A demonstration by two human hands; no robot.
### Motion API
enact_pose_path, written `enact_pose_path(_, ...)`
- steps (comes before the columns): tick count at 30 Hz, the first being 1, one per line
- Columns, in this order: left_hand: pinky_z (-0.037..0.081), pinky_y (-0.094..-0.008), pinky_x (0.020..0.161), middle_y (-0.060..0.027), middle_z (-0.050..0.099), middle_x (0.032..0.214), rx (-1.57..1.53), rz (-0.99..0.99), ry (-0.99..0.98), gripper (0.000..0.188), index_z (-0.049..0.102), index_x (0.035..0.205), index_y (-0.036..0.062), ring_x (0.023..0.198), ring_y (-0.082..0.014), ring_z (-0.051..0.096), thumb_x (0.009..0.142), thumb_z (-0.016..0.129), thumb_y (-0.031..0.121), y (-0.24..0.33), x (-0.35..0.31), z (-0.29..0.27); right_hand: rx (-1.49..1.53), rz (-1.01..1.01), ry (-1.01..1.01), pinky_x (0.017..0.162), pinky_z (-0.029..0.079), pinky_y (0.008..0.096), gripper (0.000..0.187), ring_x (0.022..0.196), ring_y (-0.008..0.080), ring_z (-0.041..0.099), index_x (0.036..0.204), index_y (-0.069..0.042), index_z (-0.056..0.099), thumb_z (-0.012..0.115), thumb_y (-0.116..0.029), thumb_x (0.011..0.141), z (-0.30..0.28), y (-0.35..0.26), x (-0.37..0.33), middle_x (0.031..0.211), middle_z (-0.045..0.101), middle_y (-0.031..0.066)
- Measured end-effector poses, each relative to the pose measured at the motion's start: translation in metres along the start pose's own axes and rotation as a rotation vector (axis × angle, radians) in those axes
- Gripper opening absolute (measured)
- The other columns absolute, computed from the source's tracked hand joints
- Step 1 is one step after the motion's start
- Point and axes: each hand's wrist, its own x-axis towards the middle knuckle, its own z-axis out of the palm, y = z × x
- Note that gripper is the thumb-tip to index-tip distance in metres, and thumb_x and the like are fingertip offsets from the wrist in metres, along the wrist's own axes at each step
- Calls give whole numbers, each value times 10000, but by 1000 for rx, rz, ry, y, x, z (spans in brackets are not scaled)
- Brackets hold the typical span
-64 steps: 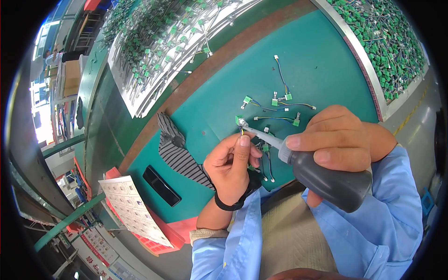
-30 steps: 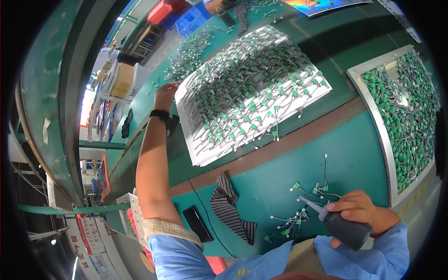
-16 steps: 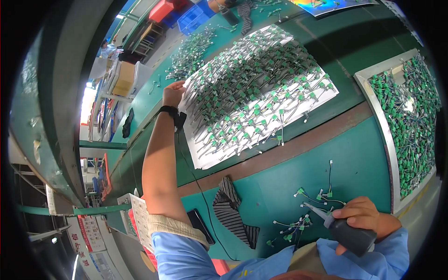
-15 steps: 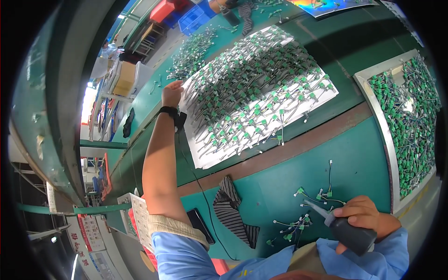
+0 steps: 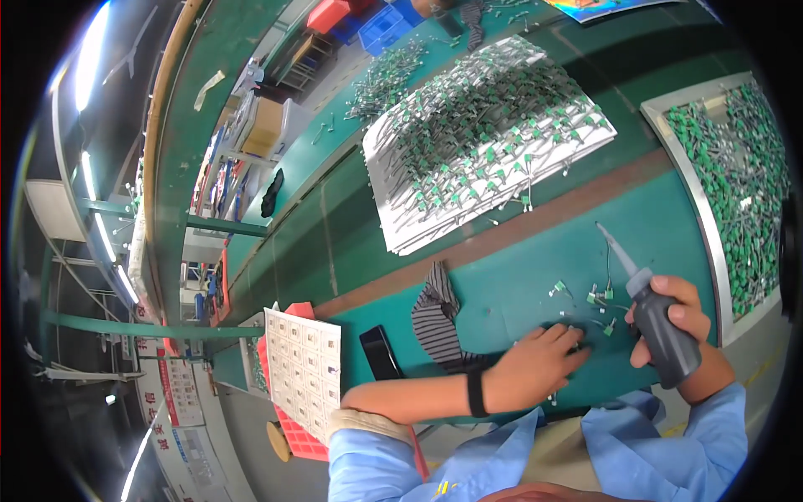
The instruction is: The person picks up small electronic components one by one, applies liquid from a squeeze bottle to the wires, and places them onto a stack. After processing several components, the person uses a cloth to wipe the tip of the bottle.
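My right hand point(image 5: 673, 318) is wrapped round a dark squeeze bottle point(image 5: 669, 343), whose long grey nozzle points up and to the left. Low over the bench, my left hand point(image 5: 539, 364) reaches in from the left with fingers apart and slightly bent, at a small pile of wired connectors that it mostly covers. Between the hands lie a few loose green connectors point(image 5: 598, 297) with short wires. Farther off, a white board point(image 5: 383, 201) carries many rows of the same green connectors with grey wires.
A metal-framed tray point(image 5: 707, 243) heaped with green connectors stands at the right. Striped cloth point(image 5: 437, 322) and a black phone point(image 5: 381, 353) lie left of my hand. Another connector heap point(image 5: 389, 79) sits beyond the board, near a blue crate point(image 5: 385, 32). A printed sheet point(image 5: 305, 368) stands at left.
My left hand has come back from the white board's left edge to the near connector pile. The bottle in my right hand has tipped more upright. The whole view has shifted.
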Motion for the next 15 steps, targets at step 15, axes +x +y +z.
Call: enact_pose_path(15, 503, -282, 922, -112, 719, 1160, -346, -332, 638, 303, 660, 1217, -14, 1074, -148, 649, 917, 626, -37, -42, -16, 21, 3, 9, 80, 731, 608, 319, 683, 909, 254, 697, 1374, -130, 393, 804, -262, 844, 12, -3, 13, 1365, 466, 313)
